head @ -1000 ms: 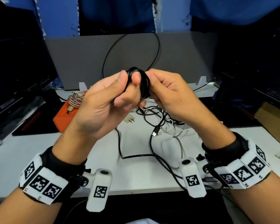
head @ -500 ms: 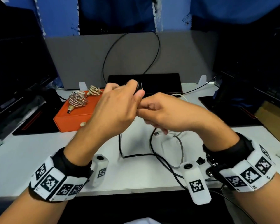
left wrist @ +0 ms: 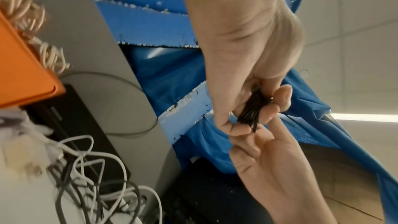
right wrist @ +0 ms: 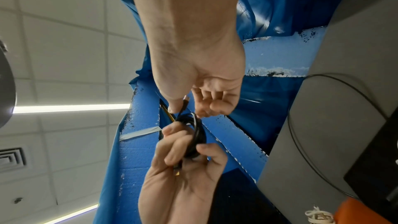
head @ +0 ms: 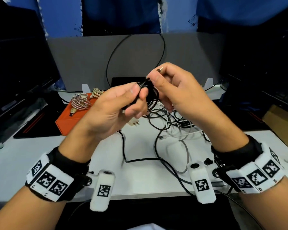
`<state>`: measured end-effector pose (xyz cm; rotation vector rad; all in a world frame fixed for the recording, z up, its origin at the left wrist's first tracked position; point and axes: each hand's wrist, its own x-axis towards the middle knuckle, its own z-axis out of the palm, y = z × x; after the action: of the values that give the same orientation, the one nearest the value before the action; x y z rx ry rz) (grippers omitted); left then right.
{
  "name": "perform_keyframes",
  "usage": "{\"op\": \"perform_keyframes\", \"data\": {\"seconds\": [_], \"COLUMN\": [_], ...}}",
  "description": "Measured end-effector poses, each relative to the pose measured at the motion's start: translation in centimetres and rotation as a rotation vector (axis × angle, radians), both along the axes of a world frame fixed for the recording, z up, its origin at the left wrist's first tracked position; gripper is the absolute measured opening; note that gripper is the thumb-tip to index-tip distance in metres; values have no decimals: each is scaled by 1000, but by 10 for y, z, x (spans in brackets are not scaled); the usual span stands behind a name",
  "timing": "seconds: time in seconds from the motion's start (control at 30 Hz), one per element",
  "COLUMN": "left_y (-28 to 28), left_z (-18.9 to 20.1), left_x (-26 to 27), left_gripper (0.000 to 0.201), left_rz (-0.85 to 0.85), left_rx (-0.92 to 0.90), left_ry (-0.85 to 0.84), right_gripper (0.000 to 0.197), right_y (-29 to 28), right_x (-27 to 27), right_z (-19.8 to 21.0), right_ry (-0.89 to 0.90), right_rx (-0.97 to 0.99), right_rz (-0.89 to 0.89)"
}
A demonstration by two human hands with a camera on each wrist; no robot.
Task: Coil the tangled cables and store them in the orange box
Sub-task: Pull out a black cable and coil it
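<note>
**Black cable coil held between both hands above the surface**

A small black cable coil [head: 146,93] is held up in the air over the middle of the white surface [head: 23,156], its loops bunched tightly together. The left hand [head: 113,110] grips the bundle with its fingers [head: 140,97] and thumb curled round the loops; in the left wrist view the strands show as a dark packed bunch [left wrist: 255,110] between fingertips and thumb. The right hand [head: 178,93] pinches the cable's free end just above the coil, and the metal plug [head: 160,69] sticks up past its fingers [head: 156,80]. In the right wrist view the plug [right wrist: 186,99] lies between thumb and forefinger, with the coil [right wrist: 194,135] directly below it.

Beneath the hands lies a tangle of black and white cables [head: 170,120] on the surface, with one loose white connector [head: 161,137] at its near edge. A pale two-pin plug [head: 134,123] sits just left of the tangle.

At the far left stands the orange box [head: 70,120], with two coiled braided cables [head: 81,102] lying on it. A grey panel [head: 83,60] stands along the far edge, with a thin black cable looping up in front of it.
</note>
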<state>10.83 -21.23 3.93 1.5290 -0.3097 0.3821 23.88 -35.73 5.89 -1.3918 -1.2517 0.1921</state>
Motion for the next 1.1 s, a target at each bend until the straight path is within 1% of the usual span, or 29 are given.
{"op": "perform_keyframes", "data": {"seconds": [0.07,0.13,0.2,0.27,0.37,0.47,0.67,0.77,0.8,0.83,0.87,0.97,1.0,1.03,1.1], "left_y": [-6,-9,-10,-9,-8,-12,-24,-28,-30,-31,-31,-26,-22,-19,-15], "left_z": [-3,-4,-2,0,1,2,2,2,3,3,3,0,-2,-3,-6], "left_x": [4,7,8,6,4,4,5,4,3,3,4,8,9,10,12], "left_gripper": [30,31,28,26,28,29,26,27,28,29,30,33,33,34,34], "left_rz": [-23,-36,-46,-49,-12,46,226,314,334,342,337,313,314,314,299], "left_rx": [-139,-226,-275,-297,-270,-199,-44,5,17,11,-12,-128,-162,-193,-240], "left_ry": [-16,-21,-14,-7,4,6,-8,-33,-43,-54,-68,-117,-120,-116,-99], "right_gripper": [29,32,33,39,43,50,38,37,37,40,43,50,49,49,45], "right_y": [1,0,2,3,6,10,9,8,8,8,9,14,16,17,17], "right_x": [0,-1,1,4,4,4,5,4,4,2,-1,-13,-16,-17,-15], "right_z": [-3,-5,-5,-7,-8,-11,-10,-8,-7,-8,-9,-13,-14,-16,-16], "right_ry": [-2,-13,-10,14,43,6,-179,-218,-204,-148,-36,454,562,633,717], "right_rx": [-124,-182,-155,-108,-63,-69,-58,-29,-25,-21,-16,-39,-53,-64,-83], "right_rz": [57,119,101,68,35,3,-129,-192,-196,-177,-130,90,148,196,296]}}
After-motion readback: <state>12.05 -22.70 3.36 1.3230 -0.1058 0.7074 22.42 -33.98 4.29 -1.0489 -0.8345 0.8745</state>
